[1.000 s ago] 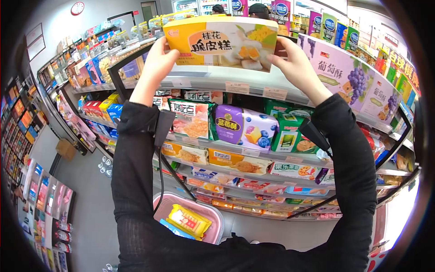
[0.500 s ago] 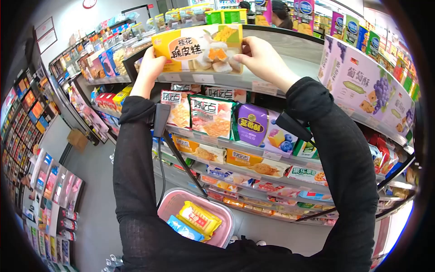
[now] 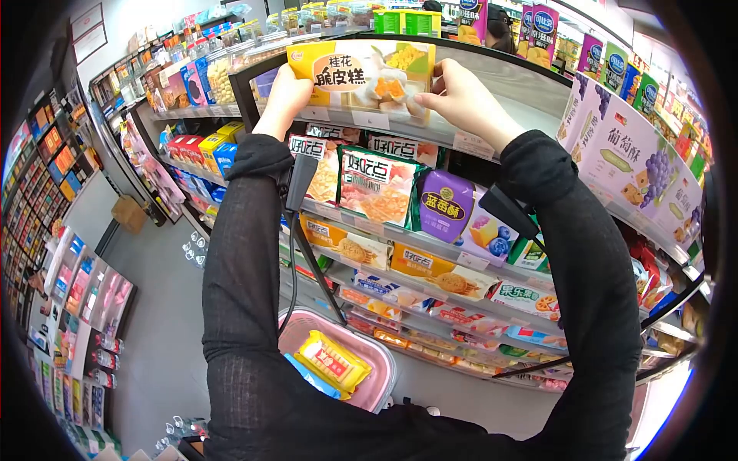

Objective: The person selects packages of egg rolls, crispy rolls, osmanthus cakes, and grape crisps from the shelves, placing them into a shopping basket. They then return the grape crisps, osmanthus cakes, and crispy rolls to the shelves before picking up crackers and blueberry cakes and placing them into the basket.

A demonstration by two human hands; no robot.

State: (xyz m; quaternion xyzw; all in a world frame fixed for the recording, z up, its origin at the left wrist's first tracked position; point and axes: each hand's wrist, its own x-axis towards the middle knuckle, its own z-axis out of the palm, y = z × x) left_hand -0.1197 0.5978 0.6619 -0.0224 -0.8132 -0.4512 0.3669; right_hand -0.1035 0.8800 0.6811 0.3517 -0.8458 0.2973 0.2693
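Observation:
A yellow and white pastry box (image 3: 361,77) is held upright at the top shelf, its printed front facing me. My left hand (image 3: 284,101) grips its left end with the thumb on the front. At its right end my right hand (image 3: 461,98) is closed on the edge, thumb also in front. Below the box, a green-edged biscuit pack (image 3: 377,187) and a purple blueberry pack (image 3: 453,211) stand on the second shelf. To the right of my right hand is a large grape pastry carton (image 3: 634,154).
On the floor below stands a pink basket (image 3: 378,361) with a yellow pack (image 3: 333,363) and a blue one inside. Black shelf frame bars run beside my arms. A person's dark head (image 3: 498,27) shows behind the top shelf. Bottles (image 3: 194,250) stand at the left.
Over the last second the box has come lower in view, against the left part of the top shelf, still in both hands. The view has shifted, and more of the grape carton shows.

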